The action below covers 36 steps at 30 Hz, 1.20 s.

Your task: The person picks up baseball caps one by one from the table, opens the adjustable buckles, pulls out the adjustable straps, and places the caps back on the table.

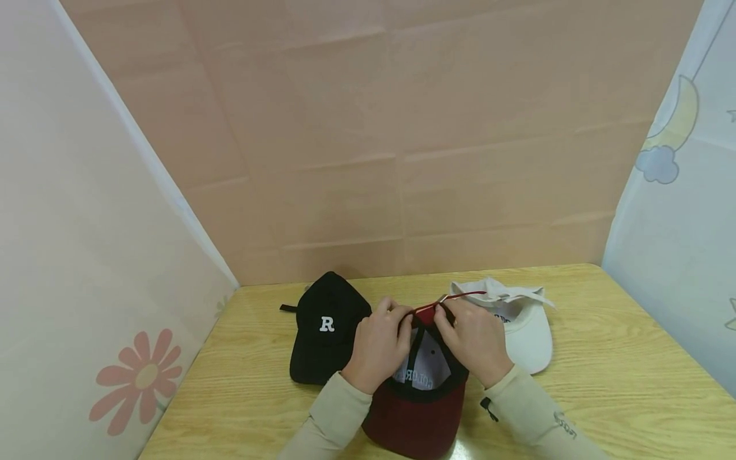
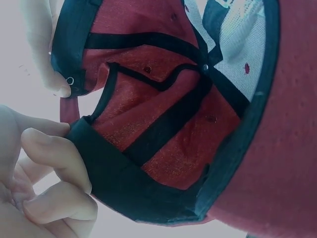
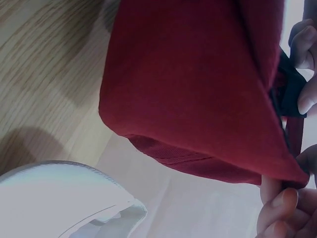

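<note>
Your left hand (image 1: 376, 348) and right hand (image 1: 478, 338) pinch the red cap (image 1: 418, 412) by its back edge at twelve o'clock; whether they grip the strap (image 2: 69, 109) is hard to tell. On the tabletop (image 1: 609, 351), the black cap (image 1: 322, 348) sits at ten, the white cap (image 1: 529, 338) at two.

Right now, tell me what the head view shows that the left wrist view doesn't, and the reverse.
Clear only in the head view: the black cap with its R, the white cap, the flower and the moon.
Clear only in the left wrist view: a small ring on the band of the red cap.
Both share: the red cap, its strap and both hands, left hand and right hand.
</note>
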Tool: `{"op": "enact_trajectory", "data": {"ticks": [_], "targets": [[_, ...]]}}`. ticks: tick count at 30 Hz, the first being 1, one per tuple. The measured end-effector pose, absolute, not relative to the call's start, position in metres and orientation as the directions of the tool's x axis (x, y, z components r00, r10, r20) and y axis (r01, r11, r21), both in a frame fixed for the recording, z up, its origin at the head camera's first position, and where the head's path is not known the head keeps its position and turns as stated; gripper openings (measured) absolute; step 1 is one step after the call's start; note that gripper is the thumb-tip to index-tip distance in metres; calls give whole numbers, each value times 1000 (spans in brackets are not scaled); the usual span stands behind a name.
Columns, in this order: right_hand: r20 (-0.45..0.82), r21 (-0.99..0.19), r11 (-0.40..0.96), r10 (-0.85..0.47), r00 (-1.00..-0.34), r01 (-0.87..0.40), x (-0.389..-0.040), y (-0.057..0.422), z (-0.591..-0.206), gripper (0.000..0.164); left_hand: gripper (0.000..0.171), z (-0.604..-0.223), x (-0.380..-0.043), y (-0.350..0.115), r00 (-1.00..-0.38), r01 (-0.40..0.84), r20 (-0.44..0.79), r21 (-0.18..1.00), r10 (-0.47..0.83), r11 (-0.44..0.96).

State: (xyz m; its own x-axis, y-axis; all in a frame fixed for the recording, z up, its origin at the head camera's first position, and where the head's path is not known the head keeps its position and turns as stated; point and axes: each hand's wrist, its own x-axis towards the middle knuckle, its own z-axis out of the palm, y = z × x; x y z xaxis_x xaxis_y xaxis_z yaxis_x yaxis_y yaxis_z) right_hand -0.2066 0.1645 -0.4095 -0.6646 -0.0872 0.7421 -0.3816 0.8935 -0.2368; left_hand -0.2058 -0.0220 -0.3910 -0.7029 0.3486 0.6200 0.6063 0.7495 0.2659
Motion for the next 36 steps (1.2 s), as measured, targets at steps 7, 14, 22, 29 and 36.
{"op": "enact_trajectory", "data": {"ticks": [7,14,22,29,36], "targets": [[746,-231,894,-91,-660,-384,-207,165,-409,17,16,-390,-206,-22,-702,607,619,260,353,751],[751,-227,895,-90,-654,-384,-208,165,-408,16,16,-391,-208,-22,-706,604,613,260,354,753],[745,-236,895,-83,-662,-378,-208,164,-409,16,15,-392,-208,-22,-707,604,612,263,354,752],[742,-244,894,-77,-666,-376,-207,164,-408,17,16,-392,-208,-23,-709,601,609,259,355,756],[749,-241,892,-78,-658,-381,-207,164,-410,16,15,-393,-208,-23,-714,599,604,265,355,756]]}}
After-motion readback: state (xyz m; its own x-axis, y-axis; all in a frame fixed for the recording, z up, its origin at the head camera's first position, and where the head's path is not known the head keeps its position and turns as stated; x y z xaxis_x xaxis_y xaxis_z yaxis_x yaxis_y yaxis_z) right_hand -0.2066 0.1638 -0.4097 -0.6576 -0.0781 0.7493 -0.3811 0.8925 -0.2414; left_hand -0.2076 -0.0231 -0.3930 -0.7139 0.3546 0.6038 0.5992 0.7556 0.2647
